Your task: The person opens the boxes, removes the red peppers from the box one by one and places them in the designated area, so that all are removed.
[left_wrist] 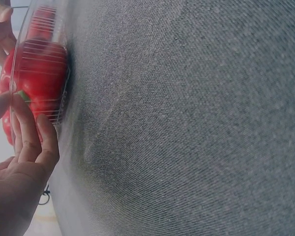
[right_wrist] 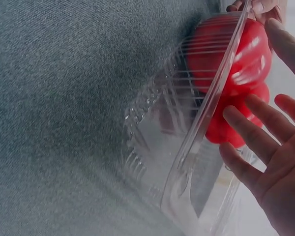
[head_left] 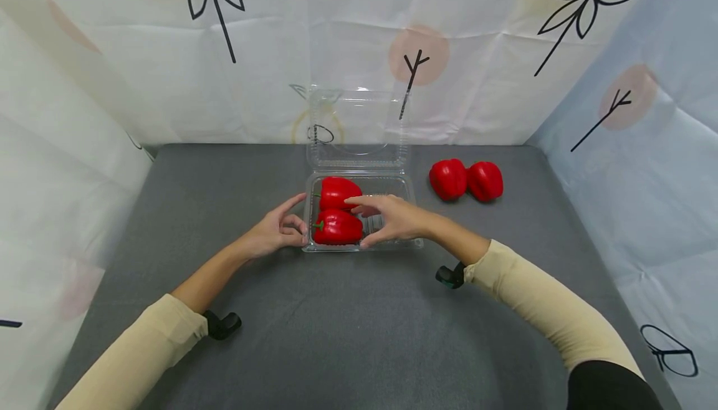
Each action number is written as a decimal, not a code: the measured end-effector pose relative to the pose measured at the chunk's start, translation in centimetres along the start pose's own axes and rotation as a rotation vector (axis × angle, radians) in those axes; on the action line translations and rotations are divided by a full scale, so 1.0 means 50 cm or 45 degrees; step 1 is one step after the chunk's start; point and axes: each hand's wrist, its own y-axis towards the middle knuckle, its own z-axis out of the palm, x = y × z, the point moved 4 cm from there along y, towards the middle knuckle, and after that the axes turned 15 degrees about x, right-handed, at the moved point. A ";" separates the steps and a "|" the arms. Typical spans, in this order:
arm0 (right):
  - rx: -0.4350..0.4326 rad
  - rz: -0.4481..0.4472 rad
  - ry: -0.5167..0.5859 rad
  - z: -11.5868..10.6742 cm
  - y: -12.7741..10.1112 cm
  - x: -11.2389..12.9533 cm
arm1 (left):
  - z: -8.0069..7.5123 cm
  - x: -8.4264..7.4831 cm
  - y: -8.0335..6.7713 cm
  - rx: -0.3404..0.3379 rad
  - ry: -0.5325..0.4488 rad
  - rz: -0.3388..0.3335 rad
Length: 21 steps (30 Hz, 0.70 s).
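A clear plastic clamshell container (head_left: 387, 181) stands on the grey table with its lid (head_left: 361, 129) raised behind it. Two red bell peppers, the rear one (head_left: 336, 192) and the front one (head_left: 338, 228), lie side by side in its left half, green stems pointing left. My left hand (head_left: 275, 230) holds the container's left rim, thumb and fingertips at the edge. Over the container's right half is my right hand (head_left: 395, 215), fingers spread and loosely bent. Its fingertips (right_wrist: 231, 114) are close beside the peppers; whether they touch is unclear.
Two more red bell peppers, one (head_left: 448, 179) left of the other (head_left: 485, 181), lie touching on the table to the right of the container. Patterned white cloth (head_left: 477, 98) hangs behind the grey table (head_left: 359, 323) and along both sides.
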 end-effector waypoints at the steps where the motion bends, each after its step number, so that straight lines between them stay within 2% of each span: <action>1: 0.007 0.002 -0.003 0.001 0.003 0.001 | 0.000 0.000 0.001 0.001 -0.002 -0.001; 21: 0.036 0.105 -0.159 0.012 0.047 0.009 | -0.001 0.006 0.003 -0.002 -0.010 -0.004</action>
